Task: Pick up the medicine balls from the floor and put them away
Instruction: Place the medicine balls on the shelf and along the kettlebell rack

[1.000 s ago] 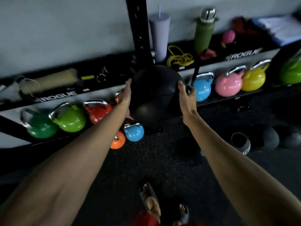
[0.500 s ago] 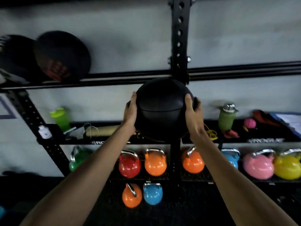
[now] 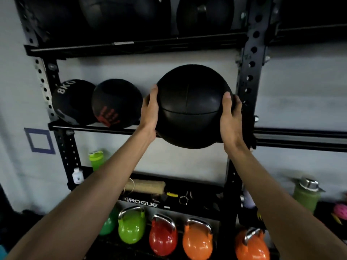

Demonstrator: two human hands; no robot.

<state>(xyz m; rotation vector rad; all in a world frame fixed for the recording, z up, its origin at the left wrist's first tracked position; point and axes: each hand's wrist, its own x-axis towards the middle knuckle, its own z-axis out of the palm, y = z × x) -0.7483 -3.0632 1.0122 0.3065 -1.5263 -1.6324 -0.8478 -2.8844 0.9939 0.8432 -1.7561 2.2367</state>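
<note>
I hold a large black medicine ball [image 3: 191,106] with stitched seams between both hands, at the height of the middle rack rail [image 3: 105,128]. My left hand [image 3: 150,111] presses its left side and my right hand [image 3: 230,119] its right side. The ball's lower part overlaps the rail, just right of two smaller black balls resting there: one marked 8KG [image 3: 70,102] and one with a red handprint [image 3: 117,106]. Larger black balls [image 3: 204,14] fill the top shelf.
A black perforated upright [image 3: 249,72] stands right behind my right hand. Below, a shelf holds a foam roller [image 3: 144,186], bottles [image 3: 307,194] and small gear. Coloured kettlebells [image 3: 163,236] line the bottom shelf. A grey wall is behind the rack.
My hands have lifted the ball from waist height up to the middle rail, and my view has tilted up from the floor to the upper shelves.
</note>
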